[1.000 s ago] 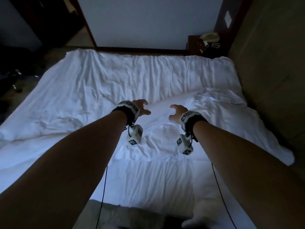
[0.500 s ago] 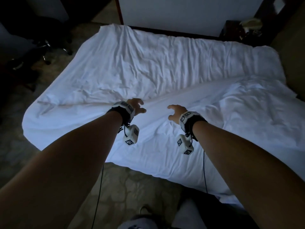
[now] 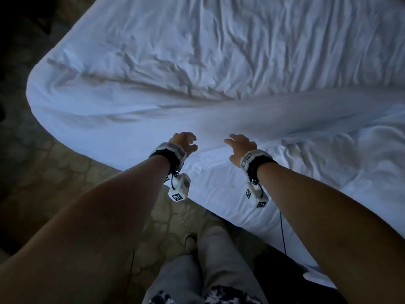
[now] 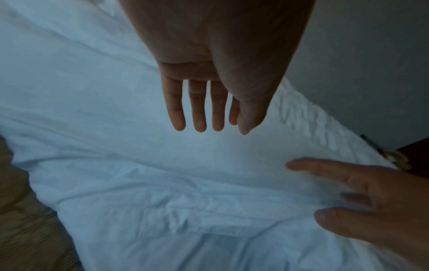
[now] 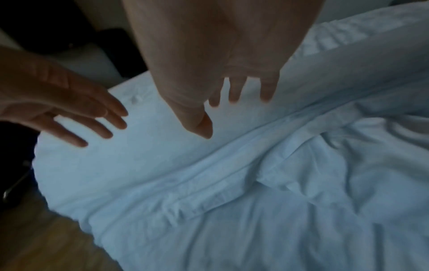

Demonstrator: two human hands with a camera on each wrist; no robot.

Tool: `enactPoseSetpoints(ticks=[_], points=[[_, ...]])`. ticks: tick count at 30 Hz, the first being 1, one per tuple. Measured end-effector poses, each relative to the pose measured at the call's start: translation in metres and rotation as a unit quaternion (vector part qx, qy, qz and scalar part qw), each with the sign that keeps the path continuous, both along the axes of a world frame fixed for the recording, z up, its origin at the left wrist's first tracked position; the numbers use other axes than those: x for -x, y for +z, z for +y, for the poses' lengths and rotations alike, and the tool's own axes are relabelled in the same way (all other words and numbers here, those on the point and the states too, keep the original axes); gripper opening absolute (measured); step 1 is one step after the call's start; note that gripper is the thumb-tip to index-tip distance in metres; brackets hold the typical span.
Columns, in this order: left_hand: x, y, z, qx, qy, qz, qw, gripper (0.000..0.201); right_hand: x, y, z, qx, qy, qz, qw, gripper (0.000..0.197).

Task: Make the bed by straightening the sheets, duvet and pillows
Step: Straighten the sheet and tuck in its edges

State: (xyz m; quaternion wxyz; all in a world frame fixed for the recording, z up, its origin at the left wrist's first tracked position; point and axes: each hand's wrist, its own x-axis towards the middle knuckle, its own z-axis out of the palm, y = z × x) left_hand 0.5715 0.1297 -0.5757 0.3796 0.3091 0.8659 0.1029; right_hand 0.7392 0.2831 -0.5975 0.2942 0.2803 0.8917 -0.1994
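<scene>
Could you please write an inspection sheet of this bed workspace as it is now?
Surface: bed, white, wrinkled.
Job's things: sheet creased; duvet rumpled, its edge near both hands; pillows not seen.
Clutter: nothing seen.
Grippers: left hand and right hand empty, fingers straight, above the fabric.
Cables: thin cable hangs from right wrist.
Surroundings: dim patterned floor, person's legs.

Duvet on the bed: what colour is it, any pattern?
Plain white duvet, no pattern, bluish in the dim light; head view shows it best.
</scene>
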Motion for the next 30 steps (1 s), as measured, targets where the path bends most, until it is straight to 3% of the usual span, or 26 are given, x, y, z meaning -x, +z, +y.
enactPoseSetpoints(ticks=[4,8,12,16,19,22,27,30], points=[[0.011,-0.066,0.010,0.053,-0.074,0.011,0.996,0.068,0.021,-0.047,0.019,-0.085,0.109,-0.055,0.989,0.094],[0.022,-0.122,0.022,0.102,-0.119,-0.011,0.988,0.107,0.048,-0.086,0.040,-0.128,0.136,-0.072,0.980,0.113],[0.031,-0.159,0.033,0.146,-0.129,-0.034,0.980,0.132,0.077,-0.124,0.060,-0.083,0.129,-0.094,0.984,0.101],[0.037,-0.179,0.050,0.190,-0.146,-0.021,0.970,0.143,0.101,-0.149,0.080,-0.047,0.149,-0.115,0.981,0.086],[0.035,-0.182,0.059,0.229,-0.153,-0.001,0.961,0.137,0.110,-0.157,0.085,-0.025,0.143,-0.099,0.984,0.069],[0.034,-0.176,0.058,0.206,-0.137,0.049,0.968,0.111,0.117,-0.154,0.092,-0.002,0.125,-0.090,0.988,0.066],[0.055,-0.141,0.061,0.182,-0.127,0.067,0.973,0.077,0.131,-0.119,0.108,0.068,0.152,-0.070,0.984,0.046],[0.071,-0.113,0.073,0.191,-0.119,0.076,0.971,0.045,0.137,-0.090,0.108,0.079,0.119,-0.068,0.987,0.049]])
